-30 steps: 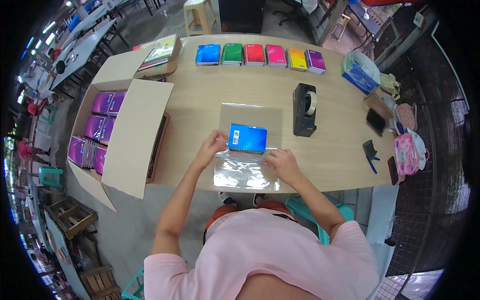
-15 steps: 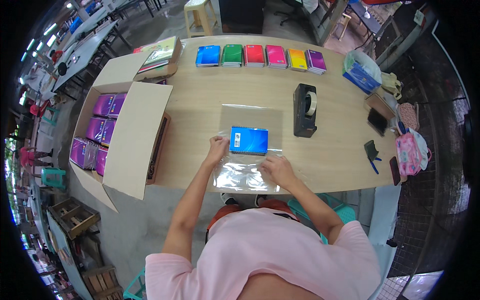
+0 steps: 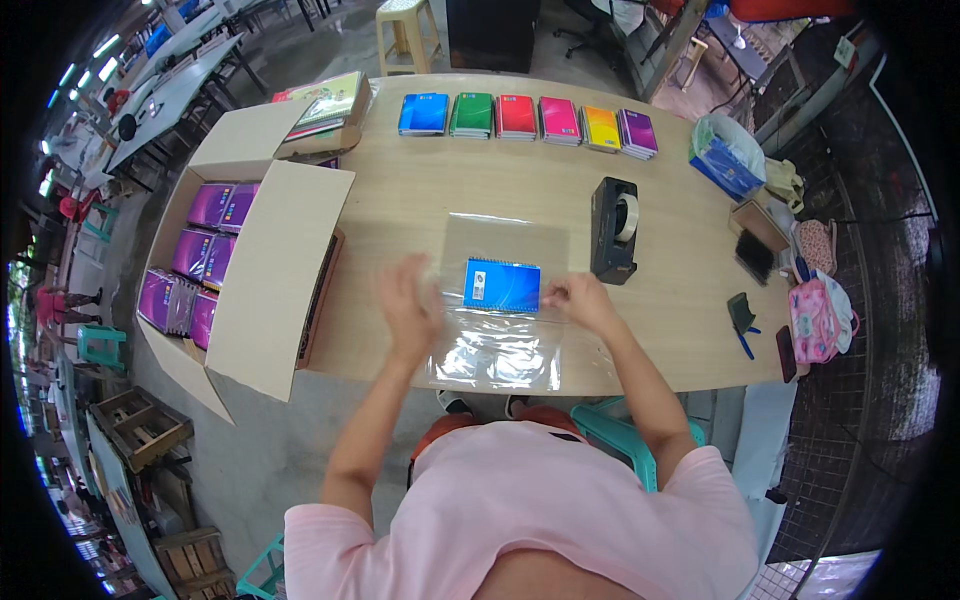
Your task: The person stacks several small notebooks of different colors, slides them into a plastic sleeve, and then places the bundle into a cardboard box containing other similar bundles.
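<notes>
A blue spiral-bound notebook [image 3: 502,285] with a white label lies flat on a clear plastic sheet [image 3: 505,235], whose near part is creased and shiny. Left of the notebook my left hand [image 3: 408,305] is raised a little and smeared by motion, so its fingers cannot be read. My right hand [image 3: 582,300] is at the notebook's right edge, thumb and fingers pinched together. What is between those fingertips, if anything, is too small to make out; the plastic sheet lies beneath them.
Stacks of notebooks in several colours, including a green stack [image 3: 471,115], line the table's far edge. At right stand a black tape dispenser [image 3: 613,230] and a blue lined bin [image 3: 727,165]. An open carton [image 3: 275,285] of purple notebooks stands left. A pink bag [image 3: 820,318] is far right.
My left hand has lifted off the plastic sheet and moved left. My right hand has shifted up and right, from the notebook's lower right corner to its right edge.
</notes>
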`<state>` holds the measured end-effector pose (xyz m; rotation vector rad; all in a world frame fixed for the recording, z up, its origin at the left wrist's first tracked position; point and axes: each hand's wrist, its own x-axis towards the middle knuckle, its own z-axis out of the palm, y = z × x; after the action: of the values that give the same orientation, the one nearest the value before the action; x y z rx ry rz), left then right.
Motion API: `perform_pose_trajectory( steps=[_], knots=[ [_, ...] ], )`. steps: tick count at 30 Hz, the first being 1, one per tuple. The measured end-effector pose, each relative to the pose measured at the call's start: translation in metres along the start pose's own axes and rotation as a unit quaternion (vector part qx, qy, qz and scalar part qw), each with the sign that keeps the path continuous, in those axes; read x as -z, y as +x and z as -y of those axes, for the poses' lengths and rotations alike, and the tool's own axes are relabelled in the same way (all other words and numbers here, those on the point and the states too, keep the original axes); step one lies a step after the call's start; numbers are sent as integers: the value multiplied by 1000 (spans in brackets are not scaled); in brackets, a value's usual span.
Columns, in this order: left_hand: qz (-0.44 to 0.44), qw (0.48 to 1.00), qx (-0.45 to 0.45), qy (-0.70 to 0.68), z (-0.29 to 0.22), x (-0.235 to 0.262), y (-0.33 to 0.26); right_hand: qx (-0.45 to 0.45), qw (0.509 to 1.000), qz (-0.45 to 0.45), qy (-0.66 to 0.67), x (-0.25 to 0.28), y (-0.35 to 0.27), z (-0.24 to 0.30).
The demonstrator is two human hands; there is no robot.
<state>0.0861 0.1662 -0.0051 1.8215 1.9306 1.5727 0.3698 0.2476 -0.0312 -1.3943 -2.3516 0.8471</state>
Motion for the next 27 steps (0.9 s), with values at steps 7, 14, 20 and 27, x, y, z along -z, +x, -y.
perform_pose_trajectory(
  steps=[7,14,20,27],
  knots=[
    [337,930,-76,122,-17,-49,-86,-73,948,219,217,12,68,-37],
    [330,928,-54,167,-13,-60,-85,-54,986,150,58,0,94,-60],
    [366,913,-36,175,-20,-62,-84,-77,970,146,180,-60,140,-60],
    [365,909,-7,200,-24,-57,-94,-126,959,230,106,-71,144,-36]
  ],
)
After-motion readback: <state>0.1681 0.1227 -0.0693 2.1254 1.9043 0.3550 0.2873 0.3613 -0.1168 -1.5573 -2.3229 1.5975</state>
